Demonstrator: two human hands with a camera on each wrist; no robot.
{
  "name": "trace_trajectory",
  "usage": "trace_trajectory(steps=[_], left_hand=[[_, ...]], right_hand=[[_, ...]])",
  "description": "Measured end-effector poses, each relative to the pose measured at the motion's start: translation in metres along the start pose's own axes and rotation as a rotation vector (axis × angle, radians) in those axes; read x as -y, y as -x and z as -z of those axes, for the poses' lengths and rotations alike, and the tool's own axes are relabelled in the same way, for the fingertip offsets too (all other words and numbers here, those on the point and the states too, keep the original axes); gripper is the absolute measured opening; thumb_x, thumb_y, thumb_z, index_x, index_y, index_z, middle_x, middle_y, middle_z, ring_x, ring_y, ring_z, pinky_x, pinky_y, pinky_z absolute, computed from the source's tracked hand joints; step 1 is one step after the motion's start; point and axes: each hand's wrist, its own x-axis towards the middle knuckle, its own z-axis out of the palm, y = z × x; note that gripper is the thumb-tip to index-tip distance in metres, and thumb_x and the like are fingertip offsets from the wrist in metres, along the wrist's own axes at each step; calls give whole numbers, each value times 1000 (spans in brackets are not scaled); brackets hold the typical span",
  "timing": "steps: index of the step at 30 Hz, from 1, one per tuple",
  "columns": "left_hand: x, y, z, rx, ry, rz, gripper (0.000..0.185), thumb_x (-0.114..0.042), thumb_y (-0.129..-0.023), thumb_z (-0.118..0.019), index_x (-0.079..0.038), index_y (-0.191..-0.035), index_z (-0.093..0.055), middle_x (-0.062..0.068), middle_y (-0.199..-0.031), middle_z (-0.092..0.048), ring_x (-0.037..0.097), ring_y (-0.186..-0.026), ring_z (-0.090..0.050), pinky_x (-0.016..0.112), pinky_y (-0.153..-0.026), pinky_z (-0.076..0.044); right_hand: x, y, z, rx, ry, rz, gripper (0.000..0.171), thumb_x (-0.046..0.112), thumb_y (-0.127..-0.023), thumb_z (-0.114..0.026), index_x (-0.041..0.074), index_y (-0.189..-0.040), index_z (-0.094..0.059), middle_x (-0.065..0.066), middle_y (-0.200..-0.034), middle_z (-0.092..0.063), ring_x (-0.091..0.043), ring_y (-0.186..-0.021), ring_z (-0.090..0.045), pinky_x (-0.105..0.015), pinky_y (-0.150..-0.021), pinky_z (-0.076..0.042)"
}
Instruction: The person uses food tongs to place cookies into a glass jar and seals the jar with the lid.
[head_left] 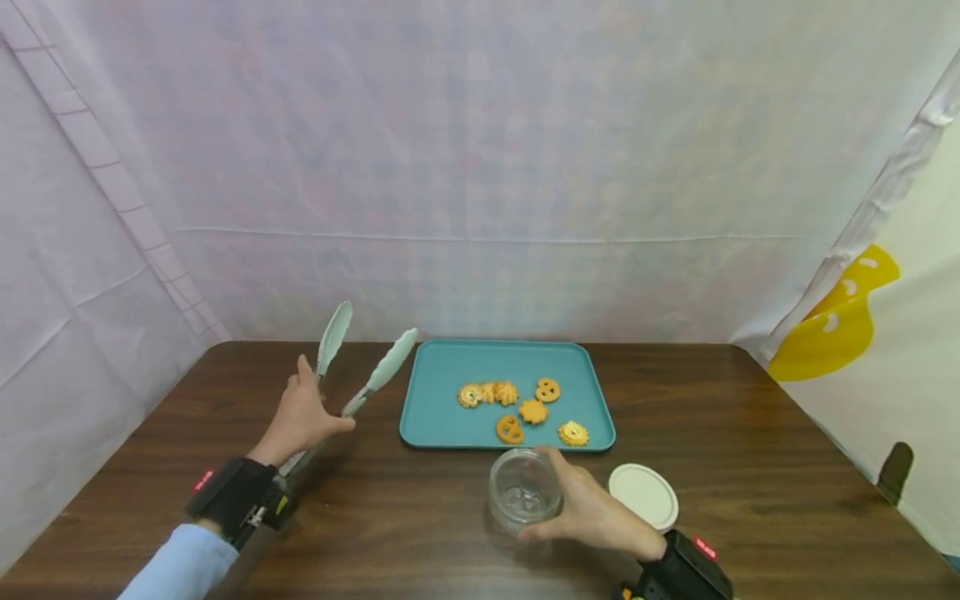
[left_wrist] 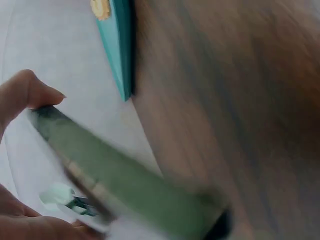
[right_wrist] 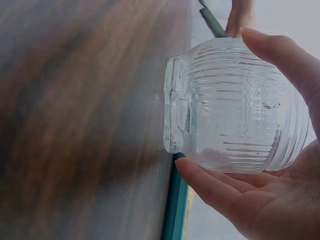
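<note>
My left hand (head_left: 300, 421) holds a pair of tongs (head_left: 392, 360) above the table's left side, thumb and fingers spread along its two arms. The pale green tong heads point away from me and stand wide apart, with nothing between them. In the left wrist view a blurred green handle of the tongs (left_wrist: 130, 175) slants across. My right hand (head_left: 588, 508) grips a ribbed clear glass jar (head_left: 517, 500) in front of the tray, thumb on one side and fingers on the other. The jar (right_wrist: 235, 110) looks empty and has no lid on.
A teal tray (head_left: 435, 362) lies at the back middle of the brown wooden table (head_left: 375, 533). On it are several cookies, among them a pretzel-shaped one (head_left: 509, 429) and a flower-shaped one (head_left: 533, 411). A white round lid (head_left: 645, 496) lies beside my right wrist.
</note>
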Motion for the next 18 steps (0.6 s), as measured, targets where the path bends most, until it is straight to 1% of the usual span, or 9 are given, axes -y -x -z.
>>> trace_trajectory(steps=[2, 4, 6, 9, 12, 15, 18], left_hand=[[-2, 0, -2, -68, -1, -73, 101, -16, -67, -74, 18, -134, -6, 37, -115, -34, 45, -96, -44, 54, -77, -39], [-3, -1, -5, -133, -5, -147, 92, -14, -64, -76, 16, -131, -20, 32, -110, -39, 42, -93, -46, 52, -76, -40], [-5, -1, -7, -176, -14, -208, 86, -12, -62, -77, 12, -128, -29, 28, -105, -43, 39, -89, -47, 50, -72, -41], [-6, -1, -11, -198, -24, -285, 87, -11, -60, -78, 6, -129, -29, 24, -99, -47, 34, -83, -49, 44, -65, -41], [-7, 1, -15, -232, -45, -359, 91, -14, -59, -79, 4, -132, -27, 21, -97, -49, 29, -76, -49, 38, -58, -40], [-8, 0, -19, -289, -63, -443, 93, -18, -56, -80, 4, -131, -29, 19, -96, -50, 27, -76, -49, 38, -59, -41], [-9, 0, -21, -321, -43, -494, 90, -21, -54, -80, 2, -128, -34, 17, -94, -52, 28, -78, -51, 40, -61, -42]], right_hand=[[0, 0, 0, 5, -9, -1, 81, 44, -60, -78, 11, -123, -39, -6, -111, -57, -22, -99, -56, -34, -82, -45], [0, 1, 1, 9, -17, -4, 81, 44, -60, -78, 11, -123, -38, -6, -111, -57, -22, -100, -55, -34, -82, -45], [0, 1, 1, 13, -23, -5, 82, 44, -60, -78, 11, -124, -38, -5, -112, -56, -22, -100, -55, -34, -83, -44], [0, 1, 1, 12, -22, -8, 82, 44, -60, -78, 11, -124, -38, -5, -112, -56, -22, -100, -55, -34, -83, -44], [1, 0, 1, 16, -26, -12, 82, 44, -60, -78, 11, -124, -38, -5, -112, -56, -22, -100, -55, -34, -83, -44], [1, 1, 1, 21, -29, -12, 82, 45, -61, -77, 12, -124, -38, -6, -112, -56, -22, -101, -55, -34, -84, -44], [0, 0, 1, 24, -26, -11, 81, 45, -61, -77, 13, -124, -38, -5, -113, -56, -22, -101, -55, -34, -84, -44]])
